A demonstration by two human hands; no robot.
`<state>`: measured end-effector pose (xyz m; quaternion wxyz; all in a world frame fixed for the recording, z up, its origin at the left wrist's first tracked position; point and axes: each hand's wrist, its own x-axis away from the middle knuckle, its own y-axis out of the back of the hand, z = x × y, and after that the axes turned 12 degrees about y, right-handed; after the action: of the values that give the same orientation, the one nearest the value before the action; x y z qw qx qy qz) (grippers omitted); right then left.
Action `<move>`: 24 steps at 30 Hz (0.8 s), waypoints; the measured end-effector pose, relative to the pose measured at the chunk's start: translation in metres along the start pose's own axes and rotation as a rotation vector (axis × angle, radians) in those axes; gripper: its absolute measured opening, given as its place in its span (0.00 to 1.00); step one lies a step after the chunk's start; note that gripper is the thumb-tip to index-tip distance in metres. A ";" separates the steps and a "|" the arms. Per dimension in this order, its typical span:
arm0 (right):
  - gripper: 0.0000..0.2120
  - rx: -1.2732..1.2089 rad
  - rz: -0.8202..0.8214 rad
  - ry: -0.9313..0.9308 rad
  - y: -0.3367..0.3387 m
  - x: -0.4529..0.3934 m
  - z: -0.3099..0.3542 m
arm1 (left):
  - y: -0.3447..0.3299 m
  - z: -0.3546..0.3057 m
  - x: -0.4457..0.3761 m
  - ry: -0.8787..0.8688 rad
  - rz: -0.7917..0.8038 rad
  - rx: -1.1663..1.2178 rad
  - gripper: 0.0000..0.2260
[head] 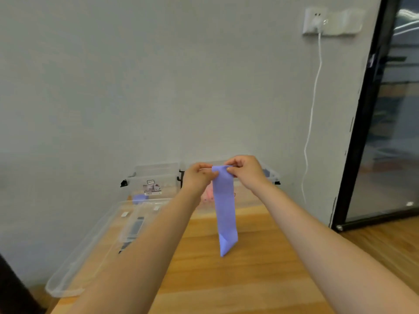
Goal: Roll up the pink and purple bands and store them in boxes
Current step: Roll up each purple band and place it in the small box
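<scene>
Holding one purple band up above the wooden table, the two hands meet at its top edge. The left hand pinches the left corner of the top edge with its fingers curled together, and the right hand pinches the right corner, the thumb and the fingers pressed on the band. The band hangs straight down from the hands, and its lower end is folded and reaches the table or comes very near it; I cannot tell which. Behind the hands, against the wall, stand two clear plastic boxes side by side. The left box carries one small label with a picture and some print, but the writing is too blurred to read. One rolled purple band sits low at the front of this box. The right box is mostly hidden behind the hands, and something pink shows through its front wall beside the hanging band. One clear lid lies flat on the left part of the table, touching the front of the left box. On the wall at the upper right there is one white socket, with one white cable hanging down from it.
</scene>
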<state>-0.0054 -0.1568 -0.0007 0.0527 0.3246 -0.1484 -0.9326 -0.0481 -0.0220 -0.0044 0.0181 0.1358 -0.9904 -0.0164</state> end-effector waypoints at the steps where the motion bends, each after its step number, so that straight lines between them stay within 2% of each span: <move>1: 0.09 0.024 -0.001 0.014 0.005 -0.007 0.000 | -0.005 -0.004 -0.004 -0.024 -0.007 -0.015 0.08; 6: 0.07 0.132 -0.045 0.125 0.020 -0.017 0.003 | -0.017 -0.014 -0.012 -0.161 -0.033 -0.086 0.10; 10: 0.09 0.154 0.063 0.100 0.020 0.049 -0.006 | -0.012 0.029 0.022 -0.219 0.089 -0.193 0.12; 12: 0.13 0.151 0.199 0.046 0.021 0.098 -0.021 | -0.002 0.069 0.048 -0.177 0.224 -0.321 0.13; 14: 0.18 0.131 0.436 -0.052 0.023 0.140 -0.038 | 0.008 0.109 0.068 -0.090 0.445 -0.486 0.10; 16: 0.16 0.109 0.665 -0.165 0.023 0.166 -0.052 | 0.014 0.140 0.074 -0.006 0.553 -0.607 0.11; 17: 0.13 0.107 0.705 -0.199 0.023 0.172 -0.058 | 0.015 0.151 0.072 0.011 0.524 -0.600 0.12; 18: 0.11 0.097 0.677 -0.220 0.023 0.173 -0.062 | 0.014 0.158 0.068 0.019 0.441 -0.551 0.14; 19: 0.10 0.098 0.586 -0.239 0.021 0.170 -0.068 | 0.012 0.164 0.062 0.030 0.309 -0.492 0.15; 21: 0.11 0.148 0.352 -0.275 0.017 0.160 -0.084 | 0.004 0.167 0.050 0.091 0.048 -0.384 0.13; 23: 0.05 0.235 0.189 -0.358 0.009 0.148 -0.100 | -0.005 0.166 0.038 0.197 -0.085 -0.353 0.06; 24: 0.04 0.275 0.164 -0.421 0.004 0.142 -0.106 | -0.009 0.166 0.033 0.242 -0.100 -0.379 0.03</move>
<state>-0.0513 -0.2137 -0.1622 0.0513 0.1145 -0.3074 -0.9433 -0.0839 -0.0351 -0.1695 0.1612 0.1799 -0.9523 -0.1867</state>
